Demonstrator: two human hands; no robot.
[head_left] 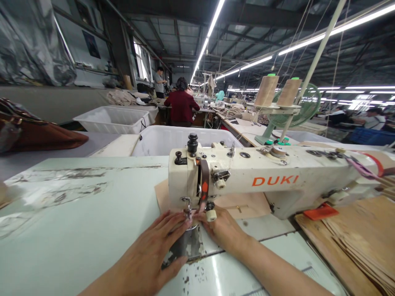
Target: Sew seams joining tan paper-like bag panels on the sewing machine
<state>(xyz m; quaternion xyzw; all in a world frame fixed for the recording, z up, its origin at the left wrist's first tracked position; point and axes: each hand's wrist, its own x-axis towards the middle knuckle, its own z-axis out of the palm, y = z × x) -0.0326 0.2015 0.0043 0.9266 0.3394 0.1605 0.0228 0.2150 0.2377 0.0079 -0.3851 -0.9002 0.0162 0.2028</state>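
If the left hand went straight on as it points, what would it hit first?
The left hand would probably meet the presser foot of the sewing machine first, though depth is unclear.

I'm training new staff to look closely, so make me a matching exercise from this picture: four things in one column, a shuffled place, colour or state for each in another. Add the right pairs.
Column one
1. Left hand
2. Beige piece
3. Thread cones
4. Fan

Column two
A. Upright on a raised stand
B. Green, with a round cage
C. Partly hidden beneath the arm of the sewing machine
D. Fingers stretched toward the presser foot

Right pairs: 1-D, 2-C, 3-A, 4-B
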